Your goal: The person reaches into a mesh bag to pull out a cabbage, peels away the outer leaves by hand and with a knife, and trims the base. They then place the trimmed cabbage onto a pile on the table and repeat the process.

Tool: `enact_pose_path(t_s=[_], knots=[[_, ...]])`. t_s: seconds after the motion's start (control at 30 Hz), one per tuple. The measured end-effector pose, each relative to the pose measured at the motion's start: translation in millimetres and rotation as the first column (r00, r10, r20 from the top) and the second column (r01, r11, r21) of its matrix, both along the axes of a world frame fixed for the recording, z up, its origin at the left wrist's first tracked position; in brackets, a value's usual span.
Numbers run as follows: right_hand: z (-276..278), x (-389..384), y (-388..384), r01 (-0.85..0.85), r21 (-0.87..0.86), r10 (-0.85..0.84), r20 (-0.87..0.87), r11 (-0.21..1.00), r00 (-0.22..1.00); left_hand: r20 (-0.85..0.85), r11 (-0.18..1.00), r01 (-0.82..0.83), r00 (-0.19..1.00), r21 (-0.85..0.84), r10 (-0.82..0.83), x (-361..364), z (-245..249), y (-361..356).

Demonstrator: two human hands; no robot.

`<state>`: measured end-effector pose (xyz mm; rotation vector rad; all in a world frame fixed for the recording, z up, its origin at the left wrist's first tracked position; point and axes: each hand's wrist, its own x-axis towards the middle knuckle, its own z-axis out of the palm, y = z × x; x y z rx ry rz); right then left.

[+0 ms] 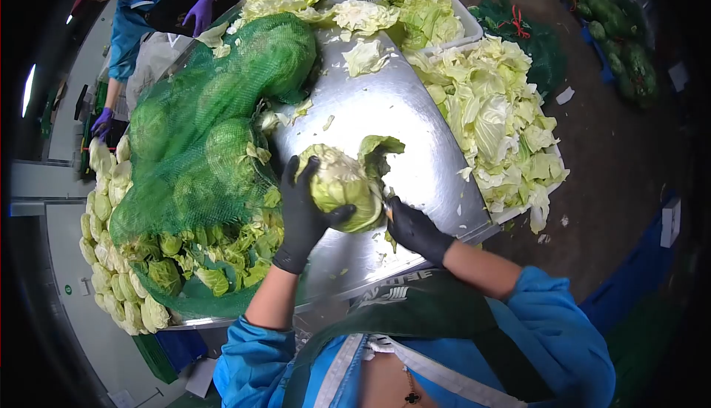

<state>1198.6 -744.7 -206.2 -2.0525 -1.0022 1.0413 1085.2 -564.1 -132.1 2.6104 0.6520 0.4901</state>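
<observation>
A pale green cabbage (340, 186) is held above the steel table (400, 115). My left hand (302, 212), in a black glove, wraps its fingers round the cabbage's left side. At the right side of the cabbage, my right hand (416, 229), also black-gloved, is closed on a small tool, perhaps a knife; an orange-brown bit of it (389, 213) shows by the fingers and the rest is hidden. A dark green outer leaf (379, 158) stands out from the cabbage's upper right.
Left lies a green mesh sack (215, 130) of cabbages, with stacked cabbages (111, 260) beyond. Leaves fill a white crate (474, 27) and heap up (496, 123) at the right. A co-worker in purple gloves (198, 14) stands at the upper left. Loose leaves (366, 58) lie on the table.
</observation>
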Motion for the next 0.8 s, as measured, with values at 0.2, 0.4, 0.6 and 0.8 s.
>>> enact_pose_path(t_s=[0.2, 0.4, 0.6, 0.8], knots=[[1, -13, 8, 0.056, 0.176, -0.075, 0.106, 0.983, 0.992, -0.070, 0.973, -0.066, 0.996, -0.220, 0.052, 4, 2, 26], [-28, 27, 36, -0.075, 0.179, 0.010, 0.338, 0.981, 0.941, -0.117, 0.981, -0.192, 0.976, -0.041, 0.186, 14, -5, 19], [6, 19, 9, -0.038, -0.029, 0.042, 0.161, 0.999, 0.986, -0.134, 0.995, -0.080, 0.988, -0.057, 0.072, 20, 7, 23], [3, 30, 30, -0.163, 0.019, 0.150, 0.300, 0.986, 0.942, -0.039, 0.984, -0.148, 0.989, -0.102, 0.145, 1, -5, 21]])
